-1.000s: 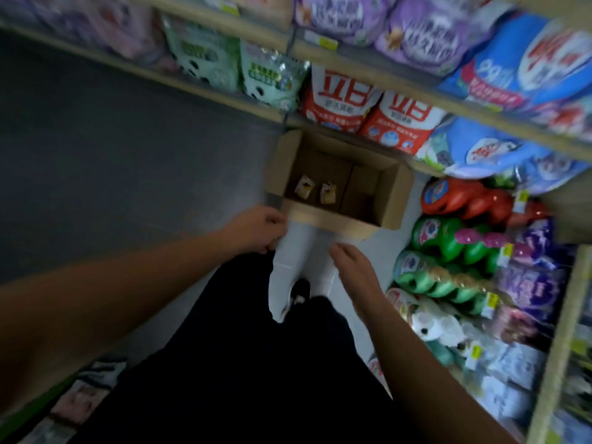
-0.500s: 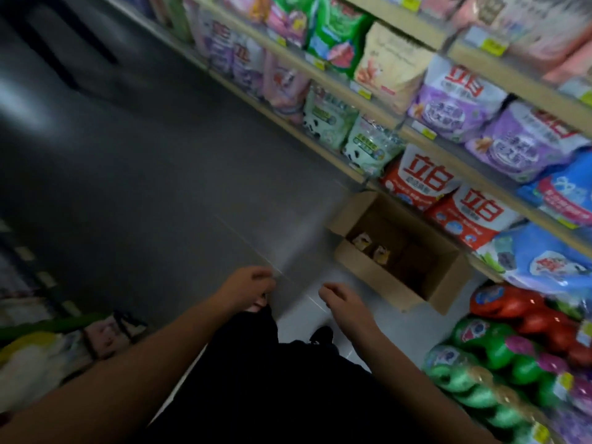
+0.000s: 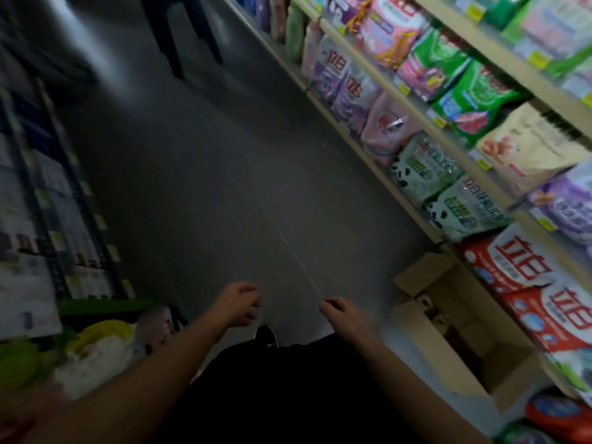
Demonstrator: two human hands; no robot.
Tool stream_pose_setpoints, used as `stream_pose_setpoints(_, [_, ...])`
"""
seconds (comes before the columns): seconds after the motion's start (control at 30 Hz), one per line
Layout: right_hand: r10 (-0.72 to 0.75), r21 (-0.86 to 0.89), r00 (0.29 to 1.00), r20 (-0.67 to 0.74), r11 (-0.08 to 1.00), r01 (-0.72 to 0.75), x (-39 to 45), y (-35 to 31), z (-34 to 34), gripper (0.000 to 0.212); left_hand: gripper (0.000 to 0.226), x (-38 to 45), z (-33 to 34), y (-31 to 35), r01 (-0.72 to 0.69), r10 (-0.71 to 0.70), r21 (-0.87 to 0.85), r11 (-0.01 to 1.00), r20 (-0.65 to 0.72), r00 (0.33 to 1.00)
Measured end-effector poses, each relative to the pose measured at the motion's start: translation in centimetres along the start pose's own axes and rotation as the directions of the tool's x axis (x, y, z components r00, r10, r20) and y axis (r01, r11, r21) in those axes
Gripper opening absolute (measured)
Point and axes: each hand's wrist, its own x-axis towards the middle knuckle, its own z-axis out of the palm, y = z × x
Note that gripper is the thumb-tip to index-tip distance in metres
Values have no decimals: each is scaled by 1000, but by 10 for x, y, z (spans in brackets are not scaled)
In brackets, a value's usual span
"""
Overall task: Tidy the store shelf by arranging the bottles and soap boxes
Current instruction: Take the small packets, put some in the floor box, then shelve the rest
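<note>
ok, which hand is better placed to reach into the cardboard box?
Right. The right hand hangs nearer the cardboard box by the shelf; the left hand is across the body. Both seem empty.

Small items inside the cardboard box (image 3: 455,318) are too blurred to identify; red bottle (image 3: 563,415) is cut off at the corner.

Dim aisle, heavy motion blur esp. at edges, wide-angle warp, faint floor (image 3: 198,193) sheen.

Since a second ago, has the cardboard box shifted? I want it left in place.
No. The cardboard box sits on the floor against the shelf, below the red bags, as before; only the camera swung.
</note>
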Motion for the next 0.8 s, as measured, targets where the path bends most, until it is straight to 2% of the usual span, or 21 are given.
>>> stream_pose_setpoints(0.3, [27,-175,995,95,984,-10,106,-113,1,38,11,88,-89,56,107,-109,-73,992,-30,994])
stream_pose_setpoints(0.43, [15,-261,989,150,965,25,183,-187,-8,33,17,130,-125,96,180,-187,-91,980,-73,980])
stream_pose_setpoints(0.53, [-29,-340,971,236,934,110,232,-252,-19,33,19,153,-150,140,221,-227,-61,973,-106,968])
stream_pose_setpoints(0.63, [-83,-353,957,279,918,183,276,-321,-31,30,13,184,-169,193,184,-193,-78,980,-136,972])
stream_pose_setpoints(0.8, [-125,-347,947,295,910,228,339,-426,-59,29,11,239,-191,280,93,-157,-310,946,-189,969])
